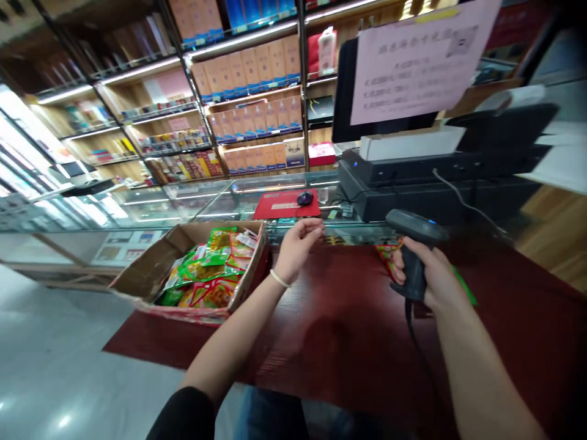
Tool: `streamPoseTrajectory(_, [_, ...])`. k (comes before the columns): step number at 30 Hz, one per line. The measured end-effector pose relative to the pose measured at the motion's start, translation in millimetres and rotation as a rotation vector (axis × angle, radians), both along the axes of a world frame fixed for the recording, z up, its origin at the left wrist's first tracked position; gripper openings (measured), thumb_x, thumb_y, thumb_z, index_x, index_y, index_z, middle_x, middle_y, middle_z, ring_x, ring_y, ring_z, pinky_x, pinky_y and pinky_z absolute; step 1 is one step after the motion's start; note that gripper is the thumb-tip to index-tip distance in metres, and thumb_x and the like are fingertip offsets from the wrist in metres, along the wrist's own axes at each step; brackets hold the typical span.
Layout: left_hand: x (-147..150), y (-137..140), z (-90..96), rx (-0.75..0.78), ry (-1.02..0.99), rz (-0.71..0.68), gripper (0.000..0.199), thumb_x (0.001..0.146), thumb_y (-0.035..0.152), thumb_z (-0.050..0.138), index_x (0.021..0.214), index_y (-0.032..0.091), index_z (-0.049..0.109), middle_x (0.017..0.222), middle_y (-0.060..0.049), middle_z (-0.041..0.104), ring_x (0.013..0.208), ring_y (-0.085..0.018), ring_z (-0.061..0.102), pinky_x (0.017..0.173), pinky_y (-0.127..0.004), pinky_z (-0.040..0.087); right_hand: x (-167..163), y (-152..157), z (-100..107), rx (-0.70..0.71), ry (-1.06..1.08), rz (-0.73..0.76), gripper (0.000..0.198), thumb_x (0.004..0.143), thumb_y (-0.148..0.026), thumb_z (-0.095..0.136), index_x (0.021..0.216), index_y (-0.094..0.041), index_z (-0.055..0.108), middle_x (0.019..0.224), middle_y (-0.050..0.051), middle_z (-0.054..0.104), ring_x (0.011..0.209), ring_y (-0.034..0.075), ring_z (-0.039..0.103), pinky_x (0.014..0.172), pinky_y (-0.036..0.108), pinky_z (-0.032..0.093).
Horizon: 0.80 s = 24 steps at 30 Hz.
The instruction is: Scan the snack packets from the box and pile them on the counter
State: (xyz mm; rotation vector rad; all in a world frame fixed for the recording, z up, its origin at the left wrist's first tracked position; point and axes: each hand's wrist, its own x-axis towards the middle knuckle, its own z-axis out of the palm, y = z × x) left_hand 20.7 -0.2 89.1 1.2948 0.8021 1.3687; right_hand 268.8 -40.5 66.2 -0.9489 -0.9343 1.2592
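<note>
In my right hand [433,272] is a black barcode scanner [415,229], my fingers wrapped round its handle. A small blue light shows on its top, and its cable hangs down from the handle. Behind the scanner, parts of colourful snack packets [386,256] show on the dark red tabletop [339,318]. My left hand [296,247] hovers over the tabletop with loosely bent fingers, a gap by the thumb and nothing seen in it. To its left stands an open cardboard box [137,278] with several green, red and orange snack packets [213,263] inside.
Beyond the table runs a glass display counter [183,201], with a black mouse [304,198] on a red mat [270,206]. At right stand a monitor [343,91] with a paper sign [413,73], black boxy equipment [394,189] and a loose cable. Stocked shelves [247,73] line the back.
</note>
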Motion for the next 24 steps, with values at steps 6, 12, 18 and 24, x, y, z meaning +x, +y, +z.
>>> streamPoseTrajectory(6, [-106.7, -3.3, 20.3, 0.065, 0.087, 0.216, 0.033, 0.077, 0.033, 0.070, 0.105, 0.017, 0.063, 0.104, -0.008, 0.068, 0.091, -0.016, 0.066, 0.079, -0.028, 0.052, -78.9, 1.3, 3.2, -0.010, -0.110, 0.215, 0.036, 0.082, -0.046, 0.068, 0.061, -0.019, 0.056, 0.051, -0.002, 0.052, 0.037, 0.010, 0.046, 0.033, 0.023, 0.039])
streamPoseTrajectory(12, [-200.6, 19.9, 16.9, 0.110, 0.686, 0.455, 0.027, 0.083, 0.036, 0.061, 0.103, 0.017, 0.066, 0.094, -0.008, 0.071, 0.085, -0.019, 0.067, 0.077, -0.030, 0.051, -154.9, 1.2, 1.4, -0.011, -0.103, 0.353, 0.035, 0.079, -0.047, 0.070, 0.066, -0.020, 0.052, 0.051, -0.004, 0.054, 0.035, 0.009, 0.046, 0.032, 0.021, 0.037])
streamPoseTrajectory(18, [-239.8, 30.2, -4.7, 0.019, 1.371, 0.571, 0.038, 0.086, 0.052, 0.052, 0.085, 0.017, 0.068, 0.087, -0.013, 0.072, 0.085, -0.027, 0.067, 0.076, -0.033, 0.046, -196.7, 6.6, -7.1, -0.008, -0.086, 0.426, 0.036, 0.080, -0.047, 0.068, 0.065, -0.020, 0.051, 0.050, -0.004, 0.054, 0.032, 0.009, 0.044, 0.031, 0.020, 0.036])
streamPoseTrajectory(24, [-240.0, 38.3, -22.2, -0.107, 1.557, 0.415, 0.055, 0.073, 0.071, 0.057, 0.078, 0.017, 0.066, 0.083, -0.016, 0.071, 0.079, -0.029, 0.067, 0.068, -0.031, 0.044, -205.8, 9.1, -15.5, -0.007, -0.074, 0.432, 0.038, 0.080, -0.047, 0.068, 0.060, -0.020, 0.051, 0.049, -0.003, 0.054, 0.032, 0.009, 0.045, 0.031, 0.021, 0.037])
